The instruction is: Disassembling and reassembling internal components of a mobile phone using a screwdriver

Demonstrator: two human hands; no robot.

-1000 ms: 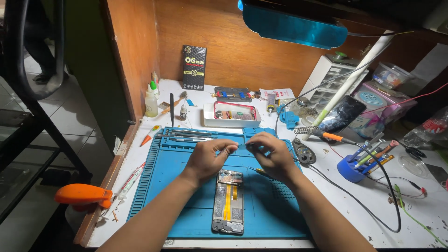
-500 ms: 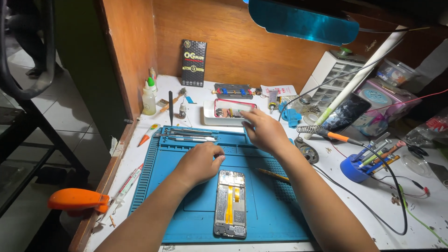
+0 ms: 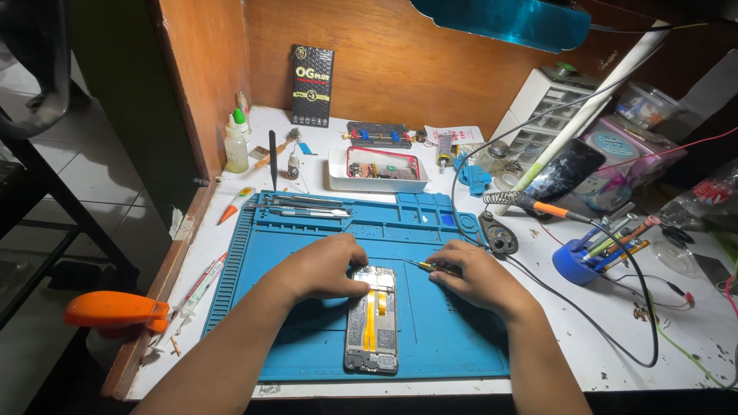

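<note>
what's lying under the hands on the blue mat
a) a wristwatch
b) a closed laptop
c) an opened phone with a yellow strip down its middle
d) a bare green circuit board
c: an opened phone with a yellow strip down its middle lies on the blue mat; the left hand rests at its top edge, and the right hand holds a small tool beside it.

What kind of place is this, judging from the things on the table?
Most likely a small phone repair bench. An opened phone lies on a blue work mat, a soldering iron rests beside it, and a blue holder of hand tools stands to the right.
</note>
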